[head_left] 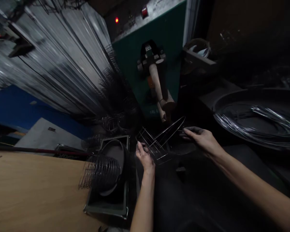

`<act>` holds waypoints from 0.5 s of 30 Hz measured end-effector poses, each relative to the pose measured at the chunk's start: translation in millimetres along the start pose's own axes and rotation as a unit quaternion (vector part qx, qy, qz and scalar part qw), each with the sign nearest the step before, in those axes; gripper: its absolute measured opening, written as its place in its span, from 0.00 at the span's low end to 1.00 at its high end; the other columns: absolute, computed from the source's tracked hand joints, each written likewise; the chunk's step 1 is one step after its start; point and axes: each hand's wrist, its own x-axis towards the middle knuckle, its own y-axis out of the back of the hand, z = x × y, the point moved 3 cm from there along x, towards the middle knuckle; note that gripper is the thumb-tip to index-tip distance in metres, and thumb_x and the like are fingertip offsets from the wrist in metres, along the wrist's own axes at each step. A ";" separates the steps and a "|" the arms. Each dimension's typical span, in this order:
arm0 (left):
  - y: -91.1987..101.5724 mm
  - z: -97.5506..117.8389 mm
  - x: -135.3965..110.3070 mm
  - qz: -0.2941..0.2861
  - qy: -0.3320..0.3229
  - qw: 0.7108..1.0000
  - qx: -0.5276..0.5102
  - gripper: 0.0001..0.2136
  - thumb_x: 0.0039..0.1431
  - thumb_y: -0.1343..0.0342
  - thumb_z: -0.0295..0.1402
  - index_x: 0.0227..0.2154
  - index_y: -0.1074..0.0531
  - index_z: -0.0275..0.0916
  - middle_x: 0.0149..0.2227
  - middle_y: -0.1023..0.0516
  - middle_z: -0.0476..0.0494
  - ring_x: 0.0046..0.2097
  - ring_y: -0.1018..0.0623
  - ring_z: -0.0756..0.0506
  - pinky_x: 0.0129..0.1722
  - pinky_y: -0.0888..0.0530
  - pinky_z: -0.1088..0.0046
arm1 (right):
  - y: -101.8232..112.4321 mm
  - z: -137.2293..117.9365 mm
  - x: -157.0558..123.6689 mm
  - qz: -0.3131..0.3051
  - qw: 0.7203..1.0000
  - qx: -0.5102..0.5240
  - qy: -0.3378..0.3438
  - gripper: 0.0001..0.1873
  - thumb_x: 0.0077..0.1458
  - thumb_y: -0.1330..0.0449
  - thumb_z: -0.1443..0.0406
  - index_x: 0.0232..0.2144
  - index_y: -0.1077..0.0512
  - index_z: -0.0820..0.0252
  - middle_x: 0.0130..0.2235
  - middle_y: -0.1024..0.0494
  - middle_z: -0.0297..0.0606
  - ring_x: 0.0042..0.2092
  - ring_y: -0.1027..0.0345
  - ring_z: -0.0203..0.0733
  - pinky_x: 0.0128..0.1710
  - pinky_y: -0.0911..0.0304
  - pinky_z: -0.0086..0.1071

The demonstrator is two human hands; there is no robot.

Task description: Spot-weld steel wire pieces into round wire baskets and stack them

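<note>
My left hand (145,156) is closed on the near left edge of a thin wire frame (155,140), made of a small crossed grid with a long rounded loop. The frame is tilted just below the lower metal arm of a green machine (125,54). To the right of the loop, my right hand (201,137) is closed in a pinch, fingers pointing left. A short thin wire seems to stick out at its fingertips, but it is too dark to make out well.
At right, a wide round tray (217,106) holds loose wire pieces. A dark pan (122,154) with stacked wire frames (99,170) rests on a metal stand (106,211) at left. A wooden board (38,190) lies at lower left. The machine's thick arms (157,80) hang above the hands.
</note>
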 end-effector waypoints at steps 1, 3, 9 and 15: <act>1.8 -0.4 1.4 0.002 0.001 1.000 -0.001 0.25 0.44 0.41 0.57 0.25 0.37 0.38 0.15 0.48 0.60 0.15 0.48 0.58 0.16 0.53 0.81 | 2.8 0.8 -1.0 0.003 1.000 -0.004 -0.001 0.11 0.38 0.27 0.68 0.24 0.26 0.64 0.27 0.22 0.38 0.30 0.25 0.37 0.31 0.28 0.22; 4.2 -1.0 3.4 0.001 0.003 1.000 -0.006 0.25 0.44 0.41 0.57 0.25 0.38 0.38 0.15 0.48 0.61 0.15 0.49 0.58 0.15 0.53 0.81 | 8.7 1.8 -5.4 0.008 1.000 0.000 -0.002 0.13 0.35 0.26 0.70 0.25 0.25 0.64 0.28 0.22 0.38 0.31 0.25 0.37 0.32 0.28 0.21; 3.5 2.0 3.6 0.006 -0.006 1.000 -0.011 0.25 0.44 0.40 0.56 0.24 0.37 0.37 0.15 0.46 0.60 0.16 0.46 0.58 0.16 0.52 0.82 | 9.8 22.1 -21.1 0.019 0.995 -0.009 -0.094 0.06 0.43 0.32 0.74 0.27 0.23 0.64 0.26 0.22 0.38 0.26 0.28 0.34 0.24 0.32 0.20; 0.9 5.3 2.5 -0.007 -0.004 1.000 -0.012 0.24 0.44 0.40 0.56 0.23 0.38 0.38 0.15 0.48 0.60 0.15 0.48 0.58 0.15 0.53 0.81 | -11.2 23.0 -13.9 0.020 0.995 0.034 -0.093 0.06 0.45 0.31 0.71 0.22 0.26 0.64 0.21 0.27 0.35 0.20 0.36 0.29 0.17 0.39 0.17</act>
